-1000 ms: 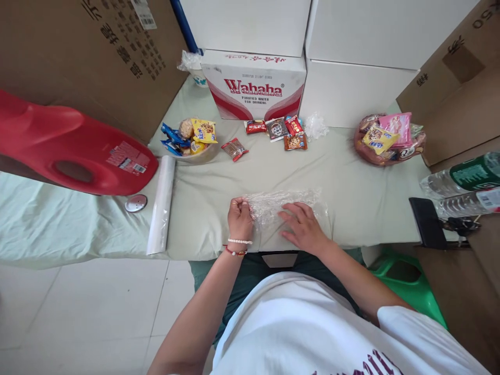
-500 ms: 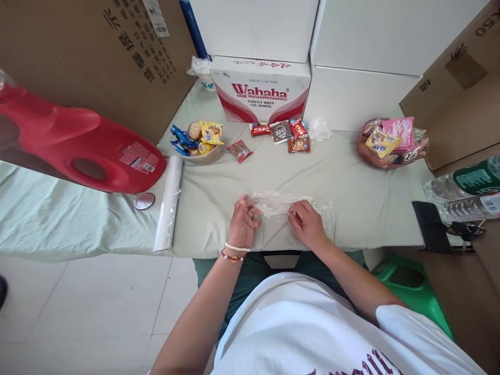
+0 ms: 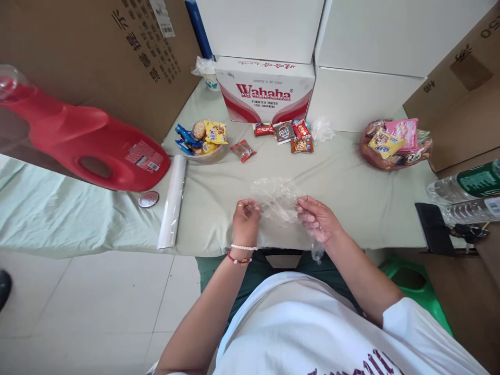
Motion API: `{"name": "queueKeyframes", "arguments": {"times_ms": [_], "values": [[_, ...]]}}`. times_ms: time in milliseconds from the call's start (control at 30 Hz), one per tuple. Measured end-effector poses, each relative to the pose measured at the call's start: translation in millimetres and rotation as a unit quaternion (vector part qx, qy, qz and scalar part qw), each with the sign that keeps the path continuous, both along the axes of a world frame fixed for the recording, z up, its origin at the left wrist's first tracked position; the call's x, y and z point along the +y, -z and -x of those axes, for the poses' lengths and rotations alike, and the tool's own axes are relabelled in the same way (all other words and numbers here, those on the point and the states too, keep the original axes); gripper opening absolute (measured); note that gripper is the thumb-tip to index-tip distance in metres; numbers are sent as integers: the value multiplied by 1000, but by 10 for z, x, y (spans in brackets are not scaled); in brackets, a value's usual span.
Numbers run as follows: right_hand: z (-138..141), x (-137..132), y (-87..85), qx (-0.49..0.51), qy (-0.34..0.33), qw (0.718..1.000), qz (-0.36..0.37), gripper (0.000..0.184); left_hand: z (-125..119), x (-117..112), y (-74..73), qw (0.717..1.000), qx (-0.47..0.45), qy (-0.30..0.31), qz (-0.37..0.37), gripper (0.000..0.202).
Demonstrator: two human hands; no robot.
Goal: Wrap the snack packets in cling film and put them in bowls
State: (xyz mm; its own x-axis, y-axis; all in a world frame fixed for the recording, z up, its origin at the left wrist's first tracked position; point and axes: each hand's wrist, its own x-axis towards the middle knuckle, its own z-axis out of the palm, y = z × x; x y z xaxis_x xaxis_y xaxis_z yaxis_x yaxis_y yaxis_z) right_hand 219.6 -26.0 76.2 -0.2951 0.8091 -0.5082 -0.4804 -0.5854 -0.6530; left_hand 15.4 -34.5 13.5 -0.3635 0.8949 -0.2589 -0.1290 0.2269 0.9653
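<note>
A thin, crumpled clear plastic film (image 3: 278, 200) is stretched between my hands above the green cloth, its far side bulging away from me. I cannot make out whether it is a sheet, a bag or a cover. At its left end my left hand (image 3: 246, 217) pinches the edge, fingers curled. My right hand (image 3: 317, 216) grips the other end between thumb and fingers, and a loose tail of film hangs below the palm. Beyond the hands lie a snack packet with red ends (image 3: 242, 150) and several small wrapped snacks (image 3: 284, 132).
To the left stand a white roll (image 3: 172, 203), a round lid (image 3: 148, 199) and a big red jug (image 3: 97, 151). Snack-filled bowls sit back left (image 3: 211, 156) and right (image 3: 367, 156). A Wahaba-style water carton (image 3: 265, 94) backs the table; bottles (image 3: 469, 182) and a black phone-like slab (image 3: 433, 229) lie right.
The film has been lifted off the cloth and opened out. My left hand has turned palm down and closed on its edge; my right hand has turned and moved slightly right.
</note>
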Motion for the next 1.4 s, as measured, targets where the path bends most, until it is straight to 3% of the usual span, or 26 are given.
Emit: {"name": "queueKeyframes", "arguments": {"times_ms": [100,200,300,400,500,567,667,733,800,833,900,1000,1100,1200,1300,1400], "values": [[-275,195,41,-29,-19,999,-12,44,99,89,-61,998,-58,-21,-7,32],[-512,468,154,-129,-61,989,-44,45,247,148,-82,1000,0,-9,1,35],[-645,793,270,-242,-112,958,-101,41,399,144,-54,998,66,1,12,36],[-662,1131,361,-335,-146,911,-194,31,515,91,12,995,100,8,24,40],[-620,1416,377,-444,-171,829,-294,21,583,30,80,992,106,37,49,34],[-589,1504,301,-554,-155,739,-351,21,607,3,106,990,117,59,60,27],[-522,1362,73,-673,-50,594,-438,32,620,-19,112,982,157,80,65,22],[-430,1072,-52,-672,2,551,-496,31,619,-35,99,976,185,95,70,23],[-288,686,-46,-633,-28,550,-544,29,613,-65,74,972,191,114,81,26],[-205,486,20,-605,-80,553,-567,29,611,-86,57,971,182,125,88,29],[-51,130,247,-567,-187,552,-583,29,623,-133,17,974,148,139,101,40],[64,-220,624,-542,-269,544,-581,36,696,-166,-60,976,135,138,98,54],[21,-365,799,-527,-300,543,-581,43,794,-61,-136,970,184,116,105,66],[-64,-393,791,-517,-318,543,-580,46,796,211,-180,961,184,149,142,65],[-111,-390,756,-509,-328,538,-586,48,600,530,-186,945,163,234,162,49],[-146,-392,768,-512,-328,537,-584,49,279,735,-160,940,99,273,177,42]]}}
